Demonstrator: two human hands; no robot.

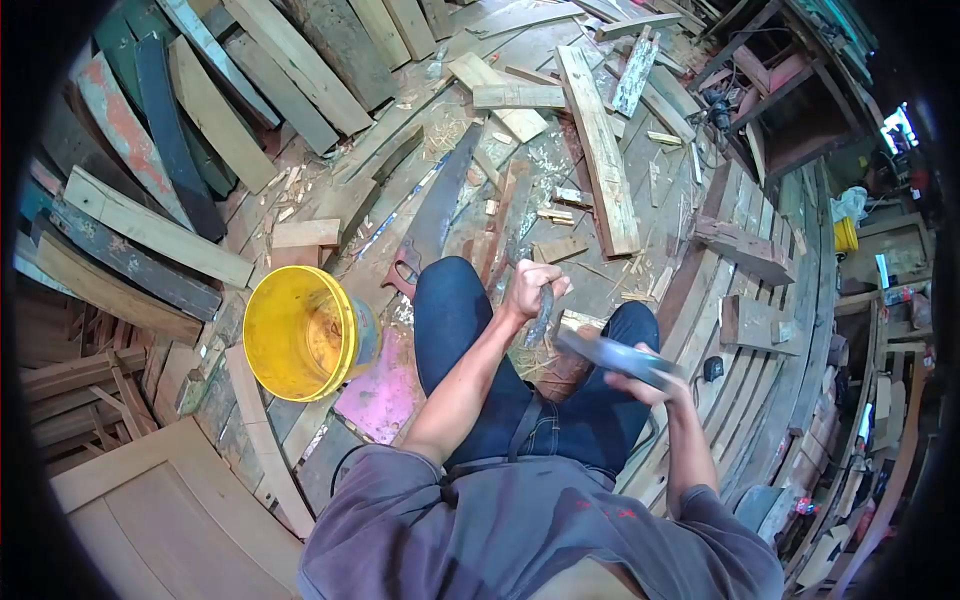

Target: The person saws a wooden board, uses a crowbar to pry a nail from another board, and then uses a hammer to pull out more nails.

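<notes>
My left hand (530, 290) is closed in a fist round a dark, worn chisel-like tool (541, 318), its lower end pointing down between my knees. In my right hand (645, 382) is a grey hammer-like tool (615, 357), smeared by motion, its near end over my right thigh. A piece of pale wood (582, 320) shows between my knees, partly hidden behind the grey tool. Just beyond my left knee lies a handsaw (440, 205) with a red handle, its blade pointing away from me.
A yellow bucket (347, 330) stands to my left, beside a pink sheet (380, 392). Planks (598, 150) and wood chips litter the floor ahead. Boards (225, 125) lean at the upper left. A slatted wooden platform (720, 335) runs along my right, with wood blocks (757, 325) on it.
</notes>
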